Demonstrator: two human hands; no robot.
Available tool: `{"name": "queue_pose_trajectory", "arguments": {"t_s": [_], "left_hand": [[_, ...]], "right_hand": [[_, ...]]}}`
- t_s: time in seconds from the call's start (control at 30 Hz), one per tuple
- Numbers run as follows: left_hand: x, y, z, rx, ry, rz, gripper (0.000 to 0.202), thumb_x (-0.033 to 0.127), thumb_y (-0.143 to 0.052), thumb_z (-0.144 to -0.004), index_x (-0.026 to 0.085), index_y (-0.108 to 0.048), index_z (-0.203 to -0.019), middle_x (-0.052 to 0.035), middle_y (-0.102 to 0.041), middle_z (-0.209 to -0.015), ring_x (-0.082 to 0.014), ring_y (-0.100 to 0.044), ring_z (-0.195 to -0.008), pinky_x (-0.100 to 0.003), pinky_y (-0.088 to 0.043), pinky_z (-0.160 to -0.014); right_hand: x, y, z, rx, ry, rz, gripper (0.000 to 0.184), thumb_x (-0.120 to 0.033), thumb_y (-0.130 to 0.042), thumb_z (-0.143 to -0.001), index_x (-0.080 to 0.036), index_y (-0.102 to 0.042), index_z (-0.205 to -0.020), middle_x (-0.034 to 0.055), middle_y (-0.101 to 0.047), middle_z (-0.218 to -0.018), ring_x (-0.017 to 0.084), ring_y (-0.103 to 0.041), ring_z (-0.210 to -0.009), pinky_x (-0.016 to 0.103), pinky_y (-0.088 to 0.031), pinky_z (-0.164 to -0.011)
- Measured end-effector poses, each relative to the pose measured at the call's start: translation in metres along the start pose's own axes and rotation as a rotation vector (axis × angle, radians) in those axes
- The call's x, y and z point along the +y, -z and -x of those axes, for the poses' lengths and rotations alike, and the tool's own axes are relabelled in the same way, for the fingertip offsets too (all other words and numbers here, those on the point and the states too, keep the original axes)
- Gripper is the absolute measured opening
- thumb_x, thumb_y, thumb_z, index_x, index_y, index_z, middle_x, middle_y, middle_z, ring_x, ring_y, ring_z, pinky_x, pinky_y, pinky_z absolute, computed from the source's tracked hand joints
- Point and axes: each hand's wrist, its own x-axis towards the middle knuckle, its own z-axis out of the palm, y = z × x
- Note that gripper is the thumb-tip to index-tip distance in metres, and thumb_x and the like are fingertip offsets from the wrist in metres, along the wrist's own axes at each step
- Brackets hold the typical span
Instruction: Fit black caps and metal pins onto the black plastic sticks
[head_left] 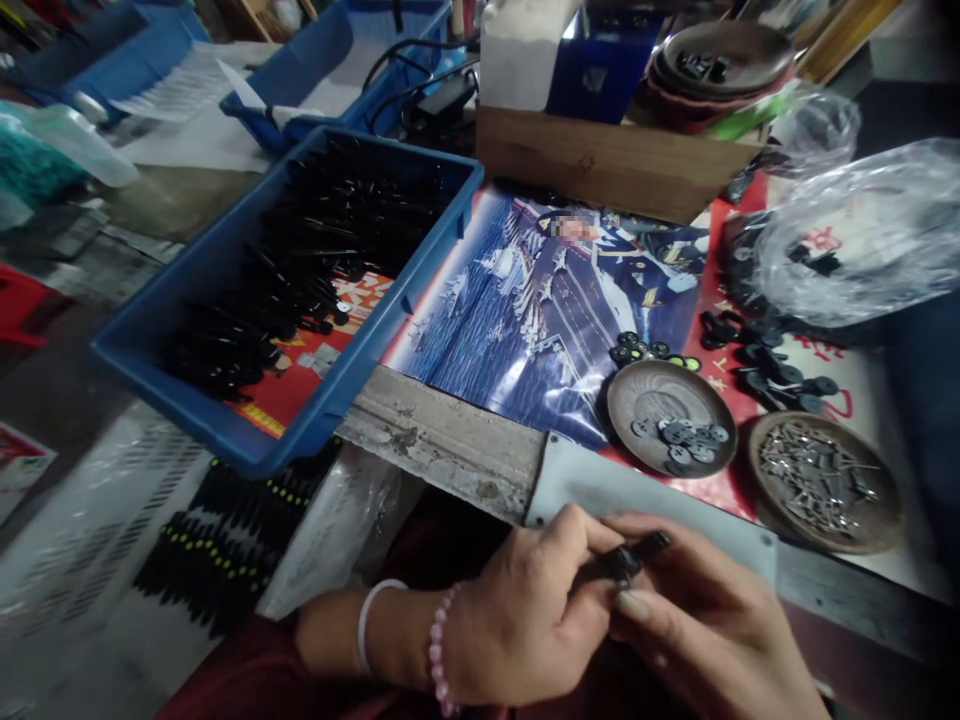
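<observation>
A small black plastic part point(628, 562) with a short stub sits between my two hands, close to the table's front edge. My left hand point(536, 605) is closed around its left side, and a pink bead bracelet and a white band circle that wrist. From the right, the thumb and fingers of my right hand point(705, 610) pinch the same part. My fingers hide much of it. Just beyond the hands are a round dish point(630, 395) of grey discs and another dish point(761, 510) full of small metal screws or rivets.
At left stands a blue tray point(416, 325) holding many long black parts. Below it lie rows of black parts with yellow-green dots point(217, 545). A wooden box point(600, 160), a clear plastic bag point(877, 235) and loose black knobs point(780, 370) occupy the back and right.
</observation>
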Motion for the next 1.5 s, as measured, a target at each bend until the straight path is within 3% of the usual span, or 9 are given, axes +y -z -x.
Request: {"name": "queue_pose_trajectory", "arguments": {"t_s": [0.17,0.5,0.63,0.77,0.9,1.17,1.3,1.4,1.5], "left_hand": [[-0.003,0.002,0.001,-0.002,0.012,-0.015,0.016,0.012,-0.052,-0.09,0.019,-0.049,-0.104,-0.0038,-0.073,-0.079,-0.0163,-0.069,-0.063,-0.025,-0.053,-0.059],[-0.009,0.0,0.002,-0.024,0.078,0.069,0.015,0.013,-0.051,-0.093,0.018,-0.05,-0.107,-0.0055,-0.073,-0.08,-0.0156,-0.068,-0.066,-0.024,-0.051,-0.058],[-0.01,-0.004,0.0,-0.065,0.158,0.267,0.013,0.026,-0.056,-0.096,0.018,-0.049,-0.104,-0.0062,-0.069,-0.082,-0.0125,-0.062,-0.062,-0.021,-0.047,-0.053],[-0.01,-0.004,-0.008,-0.147,0.259,0.61,0.039,0.051,-0.065,-0.092,0.018,-0.048,-0.103,-0.0006,-0.063,-0.076,-0.0051,-0.05,-0.047,-0.017,-0.041,-0.046],[-0.01,0.002,-0.013,-0.241,0.351,0.635,0.052,0.065,-0.064,-0.087,0.017,-0.048,-0.102,0.0032,-0.061,-0.066,-0.0048,-0.048,-0.038,-0.014,-0.035,-0.036],[-0.023,-0.003,-0.012,-0.264,0.312,0.641,0.035,0.051,-0.061,-0.095,0.017,-0.052,-0.103,0.0056,-0.06,-0.061,-0.0038,-0.044,-0.036,-0.013,-0.035,-0.035],[-0.023,-0.008,-0.009,-0.176,0.214,0.673,0.034,0.051,-0.059,-0.097,0.017,-0.052,-0.098,0.0055,-0.058,-0.059,-0.0032,-0.04,-0.035,-0.013,-0.032,-0.034],[-0.018,-0.002,-0.01,-0.218,0.18,0.674,0.037,0.054,-0.057,-0.096,0.018,-0.05,-0.097,0.0053,-0.057,-0.059,-0.0036,-0.04,-0.035,-0.014,-0.032,-0.033],[-0.016,0.007,-0.01,-0.259,0.223,0.547,0.032,0.05,-0.053,-0.1,0.018,-0.05,-0.099,0.006,-0.055,-0.059,-0.0038,-0.039,-0.037,-0.013,-0.031,-0.034]], "right_hand": [[0.001,0.002,-0.007,-0.069,-0.093,-0.055,0.047,-0.044,-0.095,-0.062,-0.022,-0.074,-0.097,-0.0013,-0.066,-0.057,0.01,-0.059,-0.045,0.013,-0.042,-0.04],[0.006,0.004,-0.011,-0.07,-0.079,-0.003,0.043,-0.044,-0.091,-0.07,-0.018,-0.071,-0.099,-0.0016,-0.063,-0.056,0.013,-0.059,-0.044,0.019,-0.04,-0.041],[-0.003,0.01,-0.015,-0.149,-0.137,-0.006,0.045,-0.046,-0.092,-0.067,-0.019,-0.068,-0.094,-0.0008,-0.063,-0.062,0.011,-0.055,-0.044,0.017,-0.035,-0.039],[-0.007,0.012,-0.014,-0.059,0.018,-0.015,0.039,-0.053,-0.086,-0.072,-0.023,-0.074,-0.093,0.0013,-0.067,-0.072,0.013,-0.057,-0.052,0.022,-0.047,-0.047],[-0.004,0.016,-0.015,-0.029,0.243,0.241,0.024,-0.049,-0.078,-0.083,-0.025,-0.079,-0.084,0.0042,-0.071,-0.074,0.018,-0.063,-0.063,0.023,-0.051,-0.055],[0.004,0.01,-0.017,0.041,0.333,0.292,0.032,-0.051,-0.074,-0.085,-0.022,-0.073,-0.072,0.0028,-0.064,-0.066,0.018,-0.056,-0.058,0.025,-0.045,-0.053],[0.004,0.004,-0.015,0.054,0.377,0.291,0.03,-0.052,-0.073,-0.087,-0.024,-0.075,-0.074,0.002,-0.067,-0.069,0.018,-0.059,-0.064,0.024,-0.047,-0.06],[0.0,0.003,-0.015,0.06,0.402,0.309,0.03,-0.053,-0.074,-0.086,-0.025,-0.075,-0.075,0.0011,-0.068,-0.068,0.018,-0.059,-0.067,0.025,-0.049,-0.07],[-0.002,0.001,-0.016,-0.001,0.327,0.298,0.033,-0.054,-0.074,-0.085,-0.024,-0.073,-0.072,0.0018,-0.064,-0.065,0.018,-0.054,-0.059,0.026,-0.045,-0.058]]}}
